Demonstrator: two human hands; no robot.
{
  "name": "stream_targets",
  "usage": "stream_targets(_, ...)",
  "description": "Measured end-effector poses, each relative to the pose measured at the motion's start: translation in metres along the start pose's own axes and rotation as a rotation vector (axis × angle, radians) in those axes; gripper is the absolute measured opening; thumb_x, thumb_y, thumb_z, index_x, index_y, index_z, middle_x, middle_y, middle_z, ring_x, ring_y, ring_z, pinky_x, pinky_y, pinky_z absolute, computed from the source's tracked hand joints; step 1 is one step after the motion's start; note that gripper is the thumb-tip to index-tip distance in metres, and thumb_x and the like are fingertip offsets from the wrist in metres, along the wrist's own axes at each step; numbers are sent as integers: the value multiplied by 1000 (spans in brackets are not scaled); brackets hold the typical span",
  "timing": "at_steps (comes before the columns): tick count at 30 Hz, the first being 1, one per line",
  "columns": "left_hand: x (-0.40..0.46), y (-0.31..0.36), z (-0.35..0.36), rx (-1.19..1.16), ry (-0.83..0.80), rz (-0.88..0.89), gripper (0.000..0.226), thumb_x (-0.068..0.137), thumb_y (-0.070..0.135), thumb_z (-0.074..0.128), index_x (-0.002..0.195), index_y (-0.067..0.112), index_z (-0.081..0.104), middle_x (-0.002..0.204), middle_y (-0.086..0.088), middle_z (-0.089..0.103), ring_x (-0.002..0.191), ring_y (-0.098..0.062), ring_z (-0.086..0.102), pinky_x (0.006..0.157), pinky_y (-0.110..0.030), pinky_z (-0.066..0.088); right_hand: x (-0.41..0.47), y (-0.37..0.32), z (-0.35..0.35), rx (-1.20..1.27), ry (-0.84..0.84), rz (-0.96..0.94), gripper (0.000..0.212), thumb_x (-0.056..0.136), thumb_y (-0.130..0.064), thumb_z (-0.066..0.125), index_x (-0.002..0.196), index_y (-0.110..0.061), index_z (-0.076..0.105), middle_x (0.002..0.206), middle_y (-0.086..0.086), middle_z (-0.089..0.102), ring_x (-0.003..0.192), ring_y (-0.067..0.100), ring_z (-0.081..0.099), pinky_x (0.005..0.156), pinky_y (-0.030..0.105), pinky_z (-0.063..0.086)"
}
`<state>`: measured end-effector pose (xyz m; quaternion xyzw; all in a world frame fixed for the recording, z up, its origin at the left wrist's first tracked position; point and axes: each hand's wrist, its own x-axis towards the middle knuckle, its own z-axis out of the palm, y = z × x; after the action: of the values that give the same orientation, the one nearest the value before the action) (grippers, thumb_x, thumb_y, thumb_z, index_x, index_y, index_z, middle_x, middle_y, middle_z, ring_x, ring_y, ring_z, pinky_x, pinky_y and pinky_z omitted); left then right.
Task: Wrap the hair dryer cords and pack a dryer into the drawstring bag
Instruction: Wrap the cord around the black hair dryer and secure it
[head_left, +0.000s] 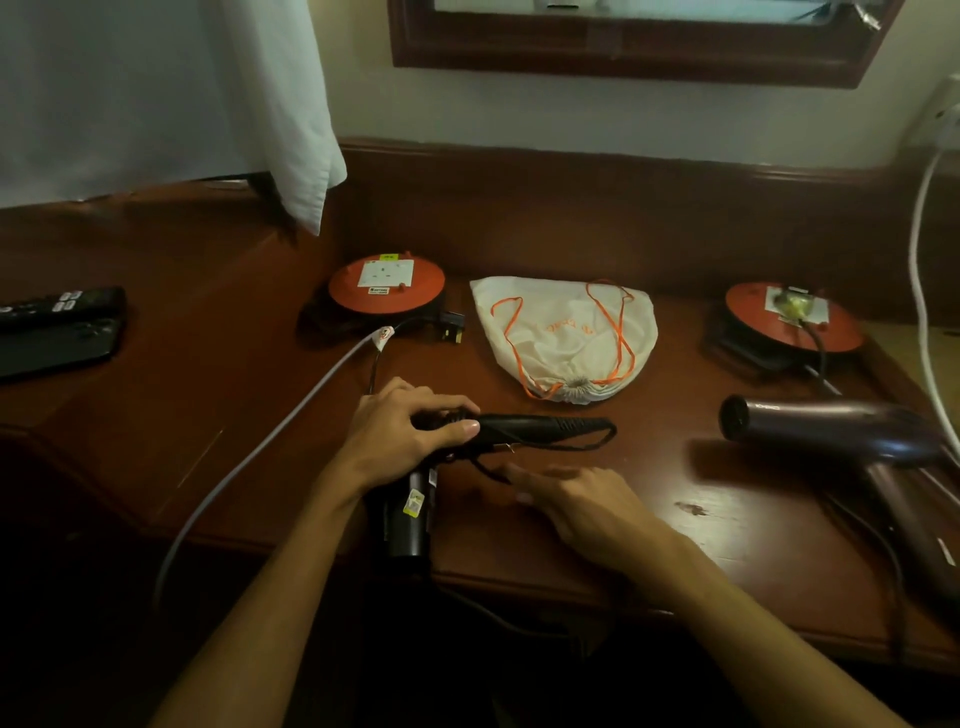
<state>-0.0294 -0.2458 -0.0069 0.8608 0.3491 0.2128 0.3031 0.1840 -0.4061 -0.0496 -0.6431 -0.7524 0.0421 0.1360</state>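
The black hair dryer (467, 441) lies near the front edge of the bench (701, 525), just below the middle of the view, its handle stretched toward three o'clock and its barrel pointing down toward six o'clock over the edge. The left hand (405, 431) has its grip curled round the dryer where handle meets body, thumb on top. A loop of the black cord (566, 444) runs along the underside of the handle and turns back at its tip, so a first pass of wrapping appears to be laid, though more cord seems to trail off below the bench edge. The right hand (576, 499), at about four o'clock from the dryer, is blurred; its fingers look fairly straight and reach toward the cord near the handle, and whether they pinch it cannot be told. At twelve to one o'clock from the dryer rests the white drawstring bag (566, 332), its mouth gathered shut and orange strings lying loose over it; nothing looks packed yet. At three o'clock a second, purple hair dryer (841, 441) lies with its cord trailing unwrapped. Judged from this, the task is early: one cord partly wound, the other untouched, the bag still to be opened and filled. Two red cable reels (387, 283) (792, 322) stand at eleven and two o'clock.
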Motion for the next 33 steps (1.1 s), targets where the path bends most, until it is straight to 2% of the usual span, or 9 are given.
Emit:
stream_targets(3, -4, -2, 0, -63, 27, -12, 48, 68, 81, 60, 105, 54, 73, 89, 26, 66, 103, 0, 51, 99, -47, 44, 16, 4, -4, 204, 12, 92, 33, 101, -36, 53, 131, -35, 65, 121, -8, 72, 105, 17, 67, 80, 40, 58)
stream_targets(6, -10, 0, 2, -97, 10, 19, 48, 65, 81, 65, 105, 55, 73, 91, 26, 65, 103, -1, 52, 96, -47, 47, 38, 19, -16, 433, -55, 195, 7, 94, -12, 69, 89, -9, 73, 75, -1, 68, 62, -2, 59, 57, 19, 48)
stream_targets(8, -15, 3, 4, -73, -4, 53, 50, 62, 82, 67, 106, 59, 70, 93, 23, 64, 103, -1, 51, 96, -43, 45, 56, 23, -27, 407, -130, 220, 34, 89, 3, 66, 57, 0, 56, 50, 5, 46, 43, 4, 44, 48, 18, 31)
stream_targets(9, -17, 6, 5, -52, -8, 74, 50, 60, 82, 68, 106, 61, 69, 93, 21, 64, 104, 1, 49, 96, -40, 42, 63, 22, -31, 397, -146, 205, 37, 89, 0, 68, 55, 4, 54, 50, 6, 43, 42, 7, 40, 47, 19, 28)
stream_targets(14, -22, 15, 6, 86, -42, 96, 54, 56, 77, 77, 106, 57, 68, 94, 24, 55, 102, 23, 29, 90, -24, 30, 83, 23, -32, 429, -166, 166, 42, 83, -30, 82, 62, 1, 63, 55, 6, 54, 50, 10, 44, 48, 24, 33)
stream_targets(19, -15, 23, 11, 345, -153, 98, 83, 55, 97, 52, 124, 50, 63, 97, 23, 55, 106, 1, 36, 96, -33, 27, 88, 11, -60, 442, -148, 97, 32, 84, -30, 81, 61, -12, 68, 54, -2, 57, 47, 7, 45, 47, 20, 33)
stream_targets(24, -7, 28, 17, 485, -169, 84, 77, 72, 91, 47, 141, 58, 46, 90, 19, 51, 105, -8, 39, 95, -38, 26, 78, -3, -78, 380, -280, -17, 18, 97, -19, 64, 90, -9, 77, 75, 8, 70, 63, 19, 60, 57, 33, 45)
stream_targets(30, -8, 27, 13, 395, -150, 82, 48, 78, 82, 56, 124, 67, 53, 90, 15, 54, 103, -7, 39, 89, -37, 25, 60, -16, -92, 346, -383, -31, 22, 101, -13, 54, 92, -6, 73, 68, 7, 66, 54, 11, 53, 52, 20, 40)
stream_targets(33, -10, 23, 14, 355, -90, 61, 42, 77, 81, 57, 118, 70, 55, 86, 17, 54, 101, -4, 39, 88, -36, 26, 48, -18, -99, 306, -480, -49, 21, 102, -12, 50, 107, -14, 71, 77, 6, 65, 64, 18, 56, 59, 31, 43)
